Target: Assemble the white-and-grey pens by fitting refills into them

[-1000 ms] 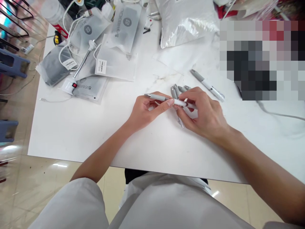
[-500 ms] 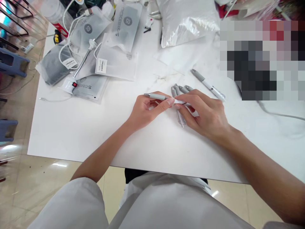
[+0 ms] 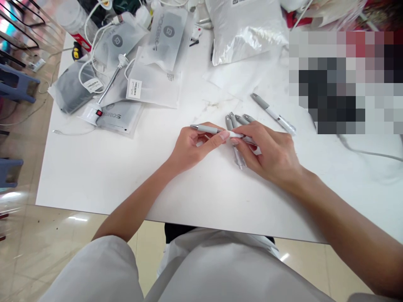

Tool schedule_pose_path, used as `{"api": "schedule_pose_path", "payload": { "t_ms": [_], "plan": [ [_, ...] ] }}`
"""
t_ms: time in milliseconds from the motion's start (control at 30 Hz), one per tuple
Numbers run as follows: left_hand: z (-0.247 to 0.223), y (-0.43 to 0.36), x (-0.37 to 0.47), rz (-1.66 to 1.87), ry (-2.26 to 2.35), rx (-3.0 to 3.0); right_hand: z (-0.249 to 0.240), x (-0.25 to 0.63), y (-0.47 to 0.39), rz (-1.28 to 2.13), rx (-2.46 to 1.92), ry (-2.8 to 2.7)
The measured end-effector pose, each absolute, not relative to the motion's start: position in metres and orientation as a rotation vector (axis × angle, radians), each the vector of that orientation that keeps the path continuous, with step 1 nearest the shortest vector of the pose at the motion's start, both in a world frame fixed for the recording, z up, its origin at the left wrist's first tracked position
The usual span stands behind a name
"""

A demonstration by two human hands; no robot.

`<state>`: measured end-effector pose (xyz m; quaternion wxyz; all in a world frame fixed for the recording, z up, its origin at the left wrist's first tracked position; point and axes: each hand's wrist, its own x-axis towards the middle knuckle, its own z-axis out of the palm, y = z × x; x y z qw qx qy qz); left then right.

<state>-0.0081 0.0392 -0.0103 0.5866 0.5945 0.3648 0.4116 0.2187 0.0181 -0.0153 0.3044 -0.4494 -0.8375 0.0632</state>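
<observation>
A grey and white pen [image 3: 208,128] lies level between my two hands, its grey tip pointing left. My left hand [image 3: 197,144] is closed on the grey part, thumb along the near side. Thumb and fingertips of my right hand [image 3: 267,147] pinch the white part, and the pen's right end is partly hidden by the fingers. Behind and under my right hand lie several more grey pens [image 3: 231,121], partly covered by it. Another grey and white pen [image 3: 273,112] with a clear end rests alone, beyond my right hand.
Frosted pouches [image 3: 154,79] and a small white lamp with a flexible neck [image 3: 91,113] occupy the back left of the white table [image 3: 189,193]. A large silvery-white bag [image 3: 248,31] stands at the back. A grey cable [image 3: 365,150] runs along the right.
The view has shifted very slightly. Both hands keep their hold on the pen in nearly the same place, with only a tiny movement of the right fingers.
</observation>
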Motion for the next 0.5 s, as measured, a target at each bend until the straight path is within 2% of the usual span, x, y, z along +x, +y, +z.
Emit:
{"api": "schedule_pose_path", "payload": {
  "t_ms": [500],
  "plan": [
    [-0.0063, 0.0387, -0.0075, 0.931, 0.876, 1.377, -0.0135, 0.2170, 0.0177, 0.213, -1.226, -2.189]
  ]
}}
